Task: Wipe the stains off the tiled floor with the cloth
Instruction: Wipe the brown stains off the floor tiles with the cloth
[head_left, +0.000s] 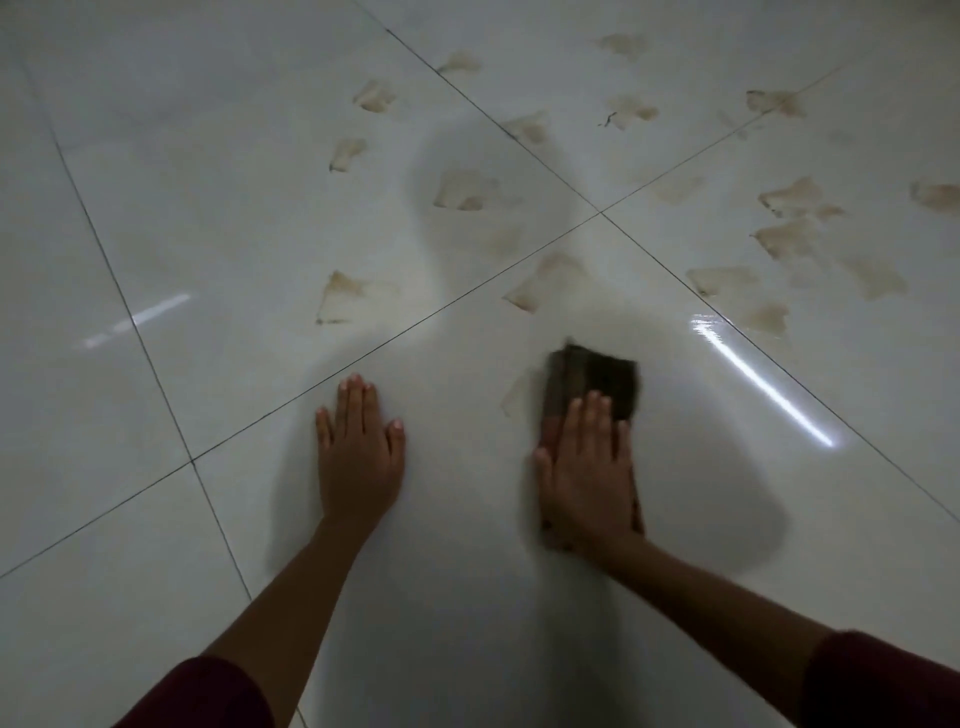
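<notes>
A dark brown cloth (597, 379) lies flat on the glossy white tiled floor (208, 208). My right hand (587, 467) presses flat on the cloth's near half, fingers together, and the cloth looks blurred. A faint brown stain (514, 402) shows just left of the cloth. My left hand (358, 457) rests flat on the bare tile, fingers extended, holding nothing. Several brownish stains spread across the tiles further away, such as one (545, 283) beyond the cloth, another stain (337, 296) to the left and a cluster of stains (789, 228) at the right.
Dark grout lines cross at a junction (601, 212) ahead and at another junction (192, 461) to the left. A bright light reflection (763, 384) streaks the tile right of the cloth. Dark red sleeves (208, 696) show at the bottom.
</notes>
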